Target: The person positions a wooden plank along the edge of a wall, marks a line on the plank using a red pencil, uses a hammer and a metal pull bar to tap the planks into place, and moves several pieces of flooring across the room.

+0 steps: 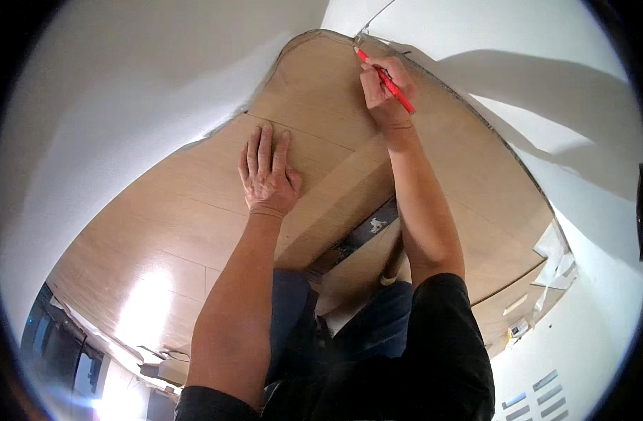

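Note:
My right hand (388,91) is closed around a red pencil (394,90). The pencil slants, its tip close to the far end of the wood-look floor boards (321,77), near the wall corner. Whether the tip touches the board is too small to tell. My left hand (269,172) lies flat on the boards nearer to me, fingers stretched out, just below a seam. Between my arms a long dark flat bar (356,235) with a white mark lies on the floor. Beside it a brown stick-like handle (393,259) is partly hidden by my right arm.
A white wall (139,84) curves along the left, and another white wall (546,91) on the right, with a dark gap at the floor's edge. A thin wire (378,15) hangs at the far corner. Paper scraps (554,259) and a small packet (519,328) lie at lower right.

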The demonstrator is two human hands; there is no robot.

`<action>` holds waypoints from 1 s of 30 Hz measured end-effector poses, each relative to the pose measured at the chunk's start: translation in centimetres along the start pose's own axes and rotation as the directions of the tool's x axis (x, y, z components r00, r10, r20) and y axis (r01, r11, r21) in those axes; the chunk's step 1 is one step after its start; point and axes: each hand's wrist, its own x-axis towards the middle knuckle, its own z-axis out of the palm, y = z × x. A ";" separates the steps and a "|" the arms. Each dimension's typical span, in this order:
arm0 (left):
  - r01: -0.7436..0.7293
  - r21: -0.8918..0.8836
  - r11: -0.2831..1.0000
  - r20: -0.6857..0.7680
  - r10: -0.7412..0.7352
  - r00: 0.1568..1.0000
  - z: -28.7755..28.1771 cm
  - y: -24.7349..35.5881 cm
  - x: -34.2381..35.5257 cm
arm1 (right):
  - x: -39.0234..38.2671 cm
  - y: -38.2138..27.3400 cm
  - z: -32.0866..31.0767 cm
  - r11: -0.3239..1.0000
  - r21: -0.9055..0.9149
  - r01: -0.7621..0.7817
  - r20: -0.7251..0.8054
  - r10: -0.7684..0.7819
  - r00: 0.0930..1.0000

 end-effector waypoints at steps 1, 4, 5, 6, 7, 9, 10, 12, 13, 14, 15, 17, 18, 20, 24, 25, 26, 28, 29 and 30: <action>0.007 0.003 1.000 0.014 -0.007 1.000 -0.1 0.0 0.0 | 0.0 0.0 0.0 1.000 -0.001 0.002 0.001 -0.002 1.000; 0.022 0.003 1.000 0.032 -0.022 0.999 -0.3 0.0 0.0 | 0.0 -0.2 0.0 0.999 -0.029 -0.019 0.003 0.020 1.000; 0.024 -0.001 1.000 0.022 -0.024 0.999 -0.2 0.0 -0.1 | -0.2 -0.2 -0.3 0.997 -0.056 -0.046 0.003 0.046 0.999; 0.023 -0.005 1.000 0.008 -0.023 1.000 -0.2 -0.2 0.1 | -0.1 -0.4 -0.3 0.994 -0.082 -0.069 -0.002 0.069 0.998; 0.021 -0.003 1.000 0.016 -0.021 1.000 -0.2 -0.2 0.1 | 0.0 -0.7 -0.4 0.995 -0.081 -0.050 -0.006 0.050 0.999; 0.023 0.009 1.000 0.036 -0.023 0.999 -0.4 0.0 -0.2 | 0.1 -1.2 -0.4 0.997 -0.074 -0.017 -0.010 0.016 1.000; 0.022 0.010 1.000 0.033 -0.022 0.999 -0.4 -0.1 -0.3 | 0.1 -1.0 -0.2 0.999 -0.051 -0.018 -0.001 0.018 1.000; 0.014 0.003 1.000 0.025 -0.014 1.000 -0.2 0.0 0.0 | 0.2 -0.3 -0.4 1.000 -0.015 -0.019 0.017 0.019 1.000; 0.021 0.006 1.000 0.056 -0.022 0.998 -0.2 0.3 0.1 | 0.1 -0.4 -0.9 0.998 -0.040 -0.050 0.037 0.052 0.998; 0.023 -0.007 1.000 0.051 -0.022 0.998 -0.1 0.6 0.2 | -0.5 -0.1 -1.4 0.999 -0.043 -0.013 0.007 0.013 1.000; 0.024 -0.023 0.999 0.039 -0.023 0.999 -0.2 0.8 0.3 | -1.4 0.2 -1.8 0.998 -0.048 0.033 -0.023 -0.034 0.999; 0.025 -0.030 0.999 -0.008 -0.025 1.000 -0.3 -0.2 0.0 | -2.5 -3.0 -2.9 0.990 0.136 -0.047 0.065 0.038 0.997; 0.038 -0.022 0.999 -0.001 -0.038 0.999 -0.1 -0.5 -0.3 | -4.7 -3.8 -3.8 0.990 0.130 0.046 0.130 -0.063 0.990; 0.063 0.022 0.998 0.045 -0.064 0.997 -0.5 -0.4 -0.4 | -7.1 -6.0 -7.1 0.976 0.112 0.186 0.388 -0.215 0.896; 0.051 -0.009 0.999 0.040 -0.051 0.998 -1.0 0.3 -0.1 | -8.3 0.8 -18.4 0.827 -0.541 0.152 0.367 0.070 0.928; 0.050 -0.012 0.999 0.041 -0.049 0.998 -0.9 0.3 0.0 | -8.4 4.0 -21.8 0.688 -0.720 0.090 0.262 0.149 0.954; 0.046 -0.019 0.999 0.035 -0.046 0.998 -0.6 0.3 0.0 | -8.3 6.2 -24.4 0.515 -0.857 0.017 0.138 0.196 0.971; 0.049 -0.020 0.999 0.024 -0.048 0.999 -0.5 0.1 -0.2 | -7.6 7.7 -27.4 0.496 -0.867 0.042 0.181 0.235 0.955; 0.044 -0.023 0.999 0.007 -0.043 0.999 -0.6 -0.3 -0.3 | -7.6 8.2 -28.0 0.486 -0.872 0.056 0.205 0.257 0.944; 0.045 -0.012 0.999 0.003 -0.045 0.999 -0.6 -0.1 -0.1 | -7.7 8.8 -28.2 0.481 -0.875 0.055 0.197 0.250 0.948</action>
